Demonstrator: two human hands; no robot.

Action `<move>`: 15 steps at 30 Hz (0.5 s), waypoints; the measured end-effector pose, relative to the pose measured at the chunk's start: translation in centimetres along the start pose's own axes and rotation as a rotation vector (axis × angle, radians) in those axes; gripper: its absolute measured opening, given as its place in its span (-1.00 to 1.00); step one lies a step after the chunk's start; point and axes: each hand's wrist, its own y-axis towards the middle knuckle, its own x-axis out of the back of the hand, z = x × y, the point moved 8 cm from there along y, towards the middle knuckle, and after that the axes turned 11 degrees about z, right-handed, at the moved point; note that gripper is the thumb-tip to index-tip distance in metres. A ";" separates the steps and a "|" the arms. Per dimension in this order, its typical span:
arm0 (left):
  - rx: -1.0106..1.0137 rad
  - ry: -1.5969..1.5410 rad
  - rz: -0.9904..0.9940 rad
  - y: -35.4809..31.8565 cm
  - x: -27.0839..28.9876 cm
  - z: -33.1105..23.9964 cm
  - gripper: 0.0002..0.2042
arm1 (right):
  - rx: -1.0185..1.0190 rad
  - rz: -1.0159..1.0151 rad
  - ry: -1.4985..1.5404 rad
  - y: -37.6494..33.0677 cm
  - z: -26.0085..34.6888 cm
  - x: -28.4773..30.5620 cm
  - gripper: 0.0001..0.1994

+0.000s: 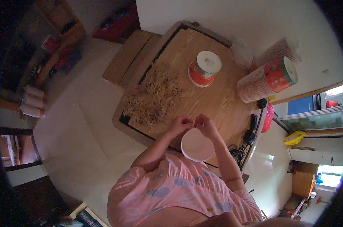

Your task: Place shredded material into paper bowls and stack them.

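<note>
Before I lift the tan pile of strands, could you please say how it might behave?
The tan pile of strands is likely floppy, its thin pieces curling every way. It may snag and lift in clumps, since they cross over one another.

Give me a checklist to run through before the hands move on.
1. Hands together at the work: ok, left hand and right hand meet at the far rim of the white tub.
2. Pinched item identified: cannot tell, too small between the fingers.
3. Strings sorted: not ok, they lie in a tangled heap on the table.
4. Red-and-white tub clear of the hands: ok, apart, beyond them.
5. Nearer tall stack clear of the hands: ok, off to the right.
</note>
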 end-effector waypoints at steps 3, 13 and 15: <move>0.046 -0.091 -0.002 -0.4 0.2 0.0 -0.87 | 0.044 0.006 -0.155 -0.3 2.0 -0.2 -0.89; 0.056 -0.334 -0.003 -1.8 -0.6 -1.3 -0.78 | -0.063 -0.115 -0.316 -1.4 3.1 0.3 -0.91; 0.035 -0.452 0.029 -1.5 -1.0 -0.5 -0.77 | -0.045 -0.144 -0.357 -1.6 4.0 0.6 -0.91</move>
